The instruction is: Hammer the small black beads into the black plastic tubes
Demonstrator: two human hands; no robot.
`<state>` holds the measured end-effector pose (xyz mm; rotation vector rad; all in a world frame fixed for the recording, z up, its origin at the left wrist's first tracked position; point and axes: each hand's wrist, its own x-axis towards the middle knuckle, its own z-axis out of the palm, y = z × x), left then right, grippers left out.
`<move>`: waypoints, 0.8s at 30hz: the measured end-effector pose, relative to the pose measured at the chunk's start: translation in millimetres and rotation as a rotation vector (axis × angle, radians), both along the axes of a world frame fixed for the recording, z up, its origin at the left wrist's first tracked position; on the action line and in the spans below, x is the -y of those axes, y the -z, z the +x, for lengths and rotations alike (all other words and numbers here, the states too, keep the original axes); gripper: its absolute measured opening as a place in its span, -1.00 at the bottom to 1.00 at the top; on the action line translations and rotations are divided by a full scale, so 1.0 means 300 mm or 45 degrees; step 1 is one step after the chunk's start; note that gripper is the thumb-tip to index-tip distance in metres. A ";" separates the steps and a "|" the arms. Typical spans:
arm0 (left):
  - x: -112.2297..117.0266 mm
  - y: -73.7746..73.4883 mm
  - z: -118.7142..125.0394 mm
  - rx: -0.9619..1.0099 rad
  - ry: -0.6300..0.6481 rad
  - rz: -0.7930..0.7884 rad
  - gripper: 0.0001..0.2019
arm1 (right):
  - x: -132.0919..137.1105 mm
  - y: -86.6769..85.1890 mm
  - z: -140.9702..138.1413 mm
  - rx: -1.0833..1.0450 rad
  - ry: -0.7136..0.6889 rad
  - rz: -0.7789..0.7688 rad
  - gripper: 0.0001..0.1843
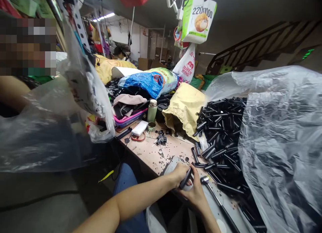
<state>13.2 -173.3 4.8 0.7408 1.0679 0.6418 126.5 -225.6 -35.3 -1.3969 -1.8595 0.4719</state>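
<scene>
Black tube (186, 179) gets both left hand (179, 173) and right hand (195, 193) fingers clamped round it, seemingly for steadiness over the bench (156, 156) (pile (221, 132) within reach).

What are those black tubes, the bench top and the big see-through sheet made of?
Black tubes: probably plastic, possibly coated metal; smooth, dull sheen. Bench top: looks like wood board; pale, matte, scuffed. Sheet: thin clear plastic film, glossy and wrinkled.

Both bare forearms are meeting over the near edge of the tabletop (148, 156), the left hand (179, 173) curling its fingers closed and touching the right hand (195, 193), which is seemingly cupping, palm up.
</scene>
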 end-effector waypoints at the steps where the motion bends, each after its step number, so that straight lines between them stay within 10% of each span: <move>1: 0.003 0.013 0.001 -0.050 0.029 0.034 -0.67 | -0.002 0.023 0.005 0.035 0.039 0.039 0.01; 9: 0.083 0.140 -0.017 -0.785 0.314 1.261 -0.45 | -0.031 0.206 0.053 0.399 0.267 0.364 -0.27; 19: 0.024 0.192 -0.155 -0.818 0.667 1.640 -0.64 | 0.258 -0.027 0.275 0.973 0.807 -0.316 -0.56; 24: 0.039 0.205 -0.172 -1.172 0.744 1.932 -0.55 | 0.318 -0.095 0.185 0.571 0.754 -0.515 -0.56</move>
